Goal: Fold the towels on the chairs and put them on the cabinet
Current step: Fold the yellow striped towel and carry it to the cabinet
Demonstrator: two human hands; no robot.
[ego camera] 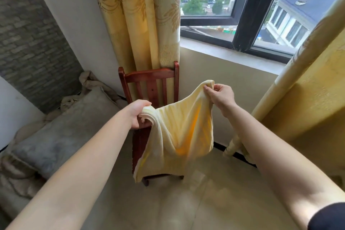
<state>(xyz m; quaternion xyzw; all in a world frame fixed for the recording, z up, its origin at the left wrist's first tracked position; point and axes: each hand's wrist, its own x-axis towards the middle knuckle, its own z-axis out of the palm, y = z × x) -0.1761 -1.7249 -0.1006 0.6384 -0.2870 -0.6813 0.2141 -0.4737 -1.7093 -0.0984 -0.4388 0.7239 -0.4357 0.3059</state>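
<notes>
The yellow towel (179, 132) hangs in the air in front of the brown chair (149, 78). It is held up at 2 spots on its top edge. It sags in the middle, and its long way runs down toward the floor (214, 192). Its bottom edge hangs low by the chair legs. I cannot tell if it touches the chair.

The left grip (138, 114) is curled tight round a bunched-up bit of the top edge. The right grip (221, 96) pinches 1 top corner with fingers and thumb. The right grip is higher than the left grip, so the top edge slopes up from left to right.

I think the fold comes next. For that, the 2 held spots need to meet, side to side. The bunched left side may need a shake first, or the fold could come out crooked.

Behind the chair are a yellow curtain (141, 24) and a window (242, 5). No cabinet shows here.
</notes>
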